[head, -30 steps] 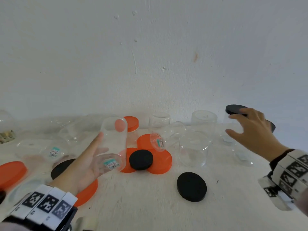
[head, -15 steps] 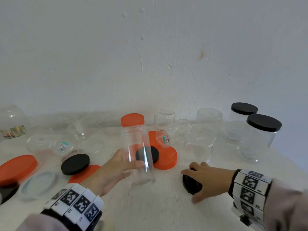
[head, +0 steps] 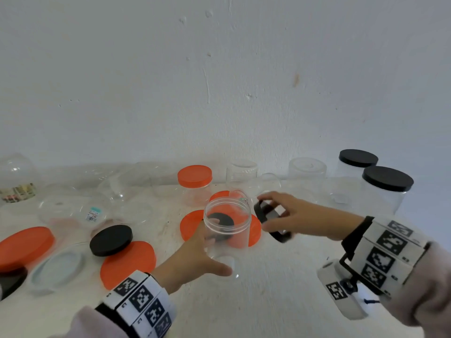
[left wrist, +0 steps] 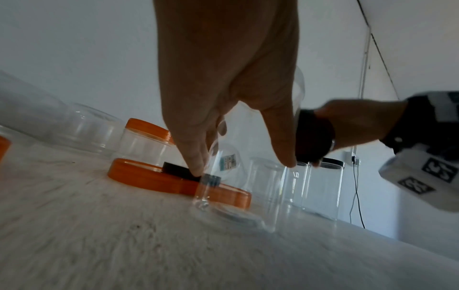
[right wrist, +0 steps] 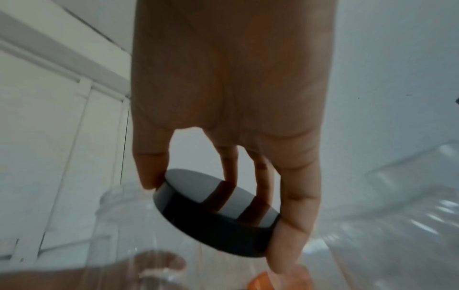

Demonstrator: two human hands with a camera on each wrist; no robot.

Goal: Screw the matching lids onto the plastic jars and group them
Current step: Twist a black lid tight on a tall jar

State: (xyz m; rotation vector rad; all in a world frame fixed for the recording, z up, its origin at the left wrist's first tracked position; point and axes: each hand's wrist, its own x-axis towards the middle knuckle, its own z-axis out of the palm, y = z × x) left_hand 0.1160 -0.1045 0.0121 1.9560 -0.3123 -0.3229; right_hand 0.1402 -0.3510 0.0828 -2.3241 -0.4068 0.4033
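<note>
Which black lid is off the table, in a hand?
The black lid gripped by the right hand, beside the open jar. The other loose black lids lie flat; two cap jars.

black lid point(head: 9, 281) (far left) cut off by frame edge

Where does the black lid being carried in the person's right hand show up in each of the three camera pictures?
Head: black lid right of centre, beside the clear jar.
Left wrist: right of centre, dark, behind the left hand's thumb.
Right wrist: lower centre, pinched by fingertips.
Shared landmark: the clear jar's open rim.
</note>
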